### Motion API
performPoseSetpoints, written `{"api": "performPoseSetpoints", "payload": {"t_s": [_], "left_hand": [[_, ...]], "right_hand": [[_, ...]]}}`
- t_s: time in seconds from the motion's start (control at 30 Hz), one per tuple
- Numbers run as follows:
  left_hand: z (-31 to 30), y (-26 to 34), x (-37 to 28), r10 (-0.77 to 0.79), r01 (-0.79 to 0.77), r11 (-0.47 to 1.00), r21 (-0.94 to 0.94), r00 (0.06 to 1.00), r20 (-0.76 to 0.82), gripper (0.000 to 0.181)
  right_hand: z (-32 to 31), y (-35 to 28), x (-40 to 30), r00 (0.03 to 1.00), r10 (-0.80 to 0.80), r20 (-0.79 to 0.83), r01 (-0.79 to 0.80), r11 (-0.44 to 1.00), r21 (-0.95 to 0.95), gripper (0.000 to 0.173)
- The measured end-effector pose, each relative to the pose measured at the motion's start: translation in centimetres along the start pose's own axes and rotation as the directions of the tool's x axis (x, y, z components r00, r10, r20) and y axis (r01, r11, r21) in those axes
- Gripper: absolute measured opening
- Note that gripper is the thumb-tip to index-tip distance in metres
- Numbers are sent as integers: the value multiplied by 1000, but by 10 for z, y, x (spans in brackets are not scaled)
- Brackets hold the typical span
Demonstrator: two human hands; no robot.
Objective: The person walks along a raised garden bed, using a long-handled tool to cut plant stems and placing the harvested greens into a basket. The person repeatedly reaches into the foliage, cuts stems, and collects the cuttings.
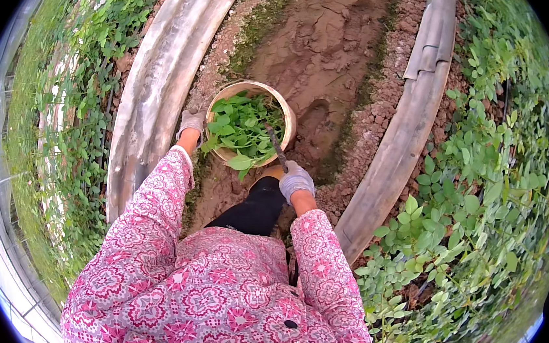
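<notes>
A round, pale bucket (290,124) in front of me holds loose green leafy stems (239,124). Several leaves hang over its near rim. My left hand (192,124), in a light knit glove, is at the bucket's left side with fingers curled; whether it grips the rim cannot be told. My right hand (296,179), gloved the same way, is closed around a dark, thin stick-like tool (275,146). The tool slants up and left over the bucket's near right rim, its far end above the leaves.
A muddy path (324,53) runs ahead between corrugated edging sheets on the left (159,88) and right (404,143). Leafy plants grow beyond the left sheets (86,81) and the right ones (477,204). My dark-trousered leg (251,208) is just behind the bucket.
</notes>
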State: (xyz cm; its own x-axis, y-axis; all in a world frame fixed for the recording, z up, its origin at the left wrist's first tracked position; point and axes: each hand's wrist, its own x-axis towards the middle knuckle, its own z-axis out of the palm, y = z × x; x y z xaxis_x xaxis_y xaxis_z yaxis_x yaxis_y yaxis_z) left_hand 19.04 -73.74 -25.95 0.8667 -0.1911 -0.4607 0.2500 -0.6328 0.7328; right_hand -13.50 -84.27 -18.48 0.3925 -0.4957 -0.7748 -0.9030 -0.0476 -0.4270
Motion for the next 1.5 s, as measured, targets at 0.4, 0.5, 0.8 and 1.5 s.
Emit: {"api": "performPoseSetpoints", "payload": {"t_s": [0.4,0.5,0.8,1.5], "left_hand": [[21,22,-71,-231,317,932,-176,894,383,15],[9,8,-70,-239,344,907,-242,895,376,13],[-89,44,-64,-43,147,920,-363,959,279,34],[-236,169,-148,109,2,923,-385,957,268,24]], "right_hand": [[-21,88,-225,966,72,-249,114,745,657,45],[6,100,-266,918,150,-367,170,688,706,45],[89,124,-393,832,380,-404,137,565,814,43],[150,111,-445,778,355,-518,240,594,768,41]]}}
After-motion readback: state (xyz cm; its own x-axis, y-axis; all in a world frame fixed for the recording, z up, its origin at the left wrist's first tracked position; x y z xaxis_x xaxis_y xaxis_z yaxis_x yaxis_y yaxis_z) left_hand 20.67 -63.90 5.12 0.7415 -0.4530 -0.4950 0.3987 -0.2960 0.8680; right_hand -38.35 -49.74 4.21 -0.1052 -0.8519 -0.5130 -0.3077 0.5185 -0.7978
